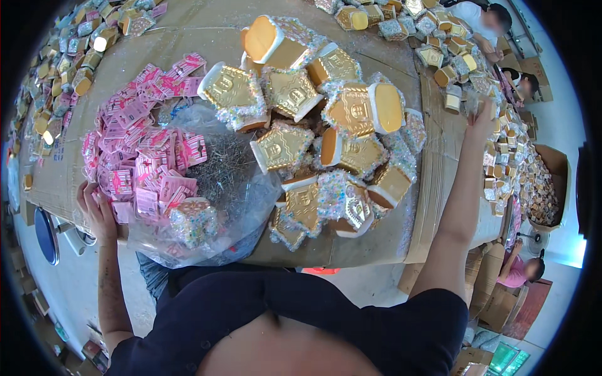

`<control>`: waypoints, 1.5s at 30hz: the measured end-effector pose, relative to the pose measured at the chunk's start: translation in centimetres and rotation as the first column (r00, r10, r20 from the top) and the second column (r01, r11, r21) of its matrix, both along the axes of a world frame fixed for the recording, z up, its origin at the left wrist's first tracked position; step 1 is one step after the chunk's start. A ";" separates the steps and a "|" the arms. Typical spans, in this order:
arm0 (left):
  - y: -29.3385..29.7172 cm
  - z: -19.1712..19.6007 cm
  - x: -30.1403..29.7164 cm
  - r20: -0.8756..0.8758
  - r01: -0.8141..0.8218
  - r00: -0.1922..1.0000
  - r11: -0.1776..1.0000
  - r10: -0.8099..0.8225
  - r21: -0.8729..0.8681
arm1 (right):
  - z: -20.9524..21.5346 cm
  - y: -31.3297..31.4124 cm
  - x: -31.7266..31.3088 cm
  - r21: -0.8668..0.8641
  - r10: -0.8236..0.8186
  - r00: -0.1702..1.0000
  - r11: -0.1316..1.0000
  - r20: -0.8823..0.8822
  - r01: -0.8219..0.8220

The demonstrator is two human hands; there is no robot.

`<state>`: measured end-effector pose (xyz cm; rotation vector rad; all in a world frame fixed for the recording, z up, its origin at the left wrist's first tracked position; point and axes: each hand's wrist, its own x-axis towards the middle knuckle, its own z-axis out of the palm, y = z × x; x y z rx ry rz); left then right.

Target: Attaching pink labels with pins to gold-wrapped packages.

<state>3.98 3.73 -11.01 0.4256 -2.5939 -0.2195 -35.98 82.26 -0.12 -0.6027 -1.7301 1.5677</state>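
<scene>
At the table's near left edge, my left hand [98, 214] rests with its fingers apart beside a heap of pink striped cards [135, 135]. My right arm stretches far to the right, where my right hand [481, 118] is closed on a blurred, partly see-through thing [471, 100] over a pile of ornaments. In front of me lies a mound of gold and brown house-shaped ornaments [295, 91] trimmed with white and pastel beads. Between cards and mound, a clear plastic bag [241, 216] lies under a tangle of thin metal wires [226, 160]. One beaded ornament [193, 220] sits on that bag.
Cardboard [213, 25] covers the table. More house ornaments [81, 56] are heaped at the far left, and others [439, 47] run down the right side. Several people sit along the right. A cardboard box [552, 169] and a blue round stool [46, 235] stand beyond the table.
</scene>
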 end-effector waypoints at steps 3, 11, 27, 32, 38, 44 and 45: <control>0.9 0.3 -0.9 -0.024 0.033 0.999 0.999 -0.033 0.005 | 4.6 -7.7 6.9 0.091 0.221 0.968 0.973 -0.120 -0.211; 0.3 -0.2 -0.8 -0.054 0.058 0.997 0.996 -0.054 0.069 | 7.2 -20.1 19.5 0.367 0.805 0.573 0.492 0.153 -0.789; 0.5 0.1 -0.9 -0.056 0.070 0.996 0.994 -0.066 0.082 | 4.0 -17.7 21.3 0.044 0.800 0.600 0.600 0.001 -0.799; 0.3 0.0 -0.9 -0.054 0.071 0.996 0.996 -0.068 0.057 | 1.0 -15.7 18.9 0.017 0.705 0.697 0.701 0.135 -0.713; 0.5 0.1 -0.7 -0.031 0.056 0.998 0.996 -0.054 0.069 | 0.9 -14.5 17.4 0.080 0.623 0.758 0.760 0.195 -0.645; 0.5 0.2 -1.0 -0.021 0.066 0.998 0.996 -0.065 0.052 | -3.9 -4.6 6.5 0.440 0.217 0.955 0.851 0.200 -0.285; 0.6 0.2 -1.1 -0.019 0.062 0.998 0.997 -0.061 0.054 | -4.7 -3.4 4.7 0.710 0.029 0.979 0.684 0.202 -0.167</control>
